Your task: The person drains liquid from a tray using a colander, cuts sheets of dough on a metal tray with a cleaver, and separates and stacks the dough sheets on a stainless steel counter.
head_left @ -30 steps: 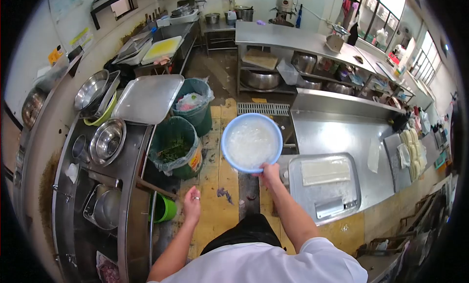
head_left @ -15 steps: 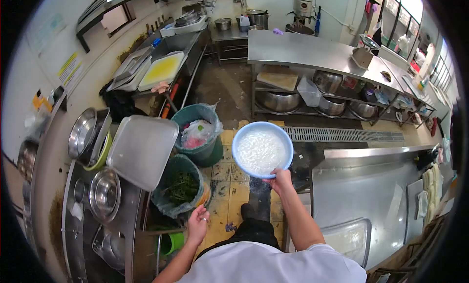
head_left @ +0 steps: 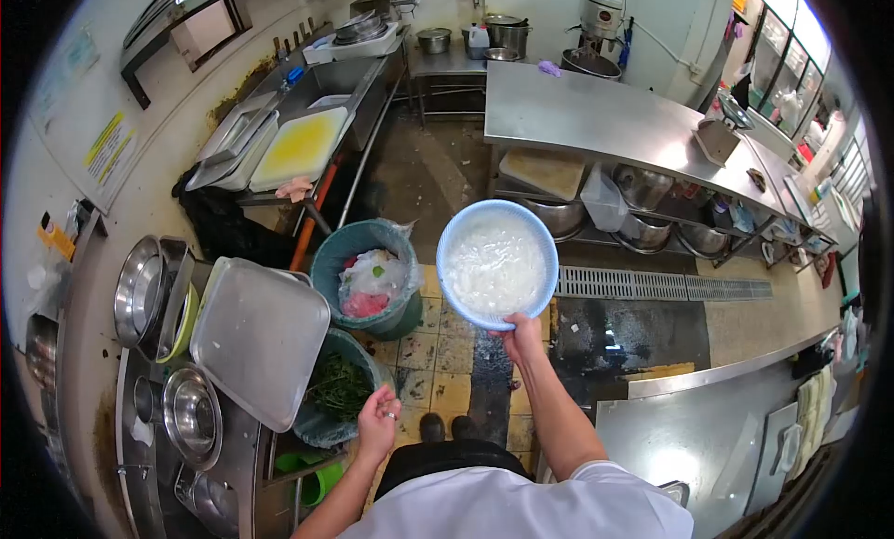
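Observation:
My right hand (head_left: 523, 338) grips the near rim of a round light-blue plastic basin (head_left: 551, 302), held out in front of me above the floor. White, wet, glistening stuff (head_left: 494, 262) fills the basin; I cannot make out what it is. My left hand (head_left: 380, 422) hangs beside the bin of green leafy scraps (head_left: 343, 383), its fingers loosely curled with nothing visible in them and a ring on one finger. Just beyond that stands a green bin (head_left: 402, 317) lined with plastic and holding bags and pink stuff.
At my left, a large metal tray (head_left: 261, 339) leans over a counter with steel bowls (head_left: 193, 416). A long steel table (head_left: 596, 106) stands ahead, a floor drain grate (head_left: 624, 284) in front of it. Another steel counter (head_left: 670, 437) is close on my right. A sink (head_left: 345, 78) lies far left.
I have moved forward, and both my shoes now show together on the tiles. The basin, still in my right hand, appears slightly higher in view. My left hand stays curled.

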Demonstrator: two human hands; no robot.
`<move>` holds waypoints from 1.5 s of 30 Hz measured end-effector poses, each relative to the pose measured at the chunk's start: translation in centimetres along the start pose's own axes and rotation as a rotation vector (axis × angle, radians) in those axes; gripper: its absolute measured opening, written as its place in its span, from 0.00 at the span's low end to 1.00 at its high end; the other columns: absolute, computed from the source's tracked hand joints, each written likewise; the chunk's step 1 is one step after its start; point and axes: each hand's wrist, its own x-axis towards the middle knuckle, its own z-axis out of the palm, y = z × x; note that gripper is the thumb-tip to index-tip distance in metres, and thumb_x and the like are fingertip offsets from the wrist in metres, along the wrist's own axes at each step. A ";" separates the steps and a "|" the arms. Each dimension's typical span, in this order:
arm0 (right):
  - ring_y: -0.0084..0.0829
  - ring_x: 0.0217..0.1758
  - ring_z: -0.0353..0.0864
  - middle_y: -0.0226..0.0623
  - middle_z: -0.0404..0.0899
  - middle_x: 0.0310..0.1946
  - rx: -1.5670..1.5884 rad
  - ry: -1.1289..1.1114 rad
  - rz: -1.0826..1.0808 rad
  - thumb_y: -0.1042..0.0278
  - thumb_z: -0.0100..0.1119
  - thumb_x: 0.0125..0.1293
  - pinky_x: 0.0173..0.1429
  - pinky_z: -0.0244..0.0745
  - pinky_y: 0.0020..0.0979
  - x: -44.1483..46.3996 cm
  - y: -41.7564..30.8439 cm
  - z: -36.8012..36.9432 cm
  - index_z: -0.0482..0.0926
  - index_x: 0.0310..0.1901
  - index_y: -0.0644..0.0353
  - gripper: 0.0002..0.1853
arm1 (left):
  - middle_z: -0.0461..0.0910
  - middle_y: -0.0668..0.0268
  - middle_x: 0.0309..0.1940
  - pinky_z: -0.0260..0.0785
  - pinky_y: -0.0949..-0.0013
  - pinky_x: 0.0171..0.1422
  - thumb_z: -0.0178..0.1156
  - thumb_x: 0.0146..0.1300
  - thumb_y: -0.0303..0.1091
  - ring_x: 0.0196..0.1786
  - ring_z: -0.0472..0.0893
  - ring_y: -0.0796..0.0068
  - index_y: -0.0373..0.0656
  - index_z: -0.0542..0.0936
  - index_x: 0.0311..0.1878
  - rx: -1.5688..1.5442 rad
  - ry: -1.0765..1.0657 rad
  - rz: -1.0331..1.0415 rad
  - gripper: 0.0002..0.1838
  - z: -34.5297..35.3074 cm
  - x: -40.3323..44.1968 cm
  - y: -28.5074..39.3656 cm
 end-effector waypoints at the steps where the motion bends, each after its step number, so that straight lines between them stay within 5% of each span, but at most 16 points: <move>1: 0.54 0.39 0.86 0.64 0.76 0.51 -0.020 0.017 -0.011 0.84 0.48 0.58 0.29 0.89 0.45 0.4 -0.8 0.5 0.62 0.62 0.84 0.28 | 0.79 0.61 0.54 0.75 0.74 0.50 0.62 0.71 0.25 0.47 0.80 0.79 0.35 0.71 0.69 -0.012 -0.012 -0.005 0.25 0.1 0.4 0.1; 11: 0.53 0.37 0.87 0.61 0.76 0.48 -0.363 0.225 -0.046 0.85 0.46 0.58 0.29 0.91 0.43 -0.6 -10.6 4.4 0.65 0.57 0.85 0.23 | 0.79 0.59 0.55 0.75 0.74 0.49 0.60 0.72 0.24 0.46 0.81 0.77 0.35 0.69 0.71 -0.054 -0.191 0.041 0.26 1.3 7.8 2.5; 14: 0.53 0.37 0.87 0.62 0.76 0.49 -0.373 0.279 0.061 0.85 0.47 0.58 0.28 0.91 0.41 0.4 -11.3 3.3 0.61 0.62 0.83 0.28 | 0.79 0.59 0.55 0.76 0.74 0.50 0.59 0.72 0.24 0.46 0.81 0.77 0.35 0.69 0.71 -0.069 -0.244 0.037 0.25 1.7 9.8 3.7; 22: 0.59 0.54 0.80 0.62 0.70 0.60 0.154 0.287 0.214 0.85 0.45 0.61 0.45 0.88 0.55 4.9 -5.5 -0.8 0.57 0.67 0.75 0.30 | 0.79 0.60 0.54 0.77 0.74 0.52 0.60 0.72 0.24 0.46 0.81 0.78 0.35 0.71 0.70 -0.040 -0.289 0.034 0.24 3.3 12.3 5.4; 26: 0.56 0.50 0.84 0.57 0.74 0.55 0.131 0.200 0.131 0.83 0.47 0.60 0.43 0.89 0.50 7.0 -3.4 -0.8 0.62 0.61 0.74 0.25 | 0.79 0.60 0.54 0.77 0.74 0.49 0.61 0.71 0.24 0.46 0.82 0.78 0.35 0.70 0.70 -0.032 -0.283 0.083 0.25 3.9 13.0 5.8; 36: 0.55 0.44 0.86 0.63 0.75 0.57 -0.093 0.100 -0.146 0.84 0.47 0.58 0.32 0.92 0.43 9.4 -9.9 1.8 0.59 0.67 0.77 0.32 | 0.79 0.59 0.54 0.76 0.73 0.48 0.61 0.71 0.23 0.46 0.82 0.77 0.35 0.69 0.71 -0.040 -0.239 0.081 0.26 6.4 13.5 5.9; 45: 0.47 0.32 0.88 0.59 0.80 0.44 -0.420 0.220 0.021 0.84 0.48 0.58 0.25 0.90 0.38 8.2 -17.5 1.1 0.64 0.59 0.83 0.25 | 0.79 0.59 0.53 0.78 0.73 0.51 0.62 0.71 0.24 0.47 0.82 0.77 0.36 0.70 0.70 -0.031 -0.262 0.085 0.26 9.5 14.3 5.4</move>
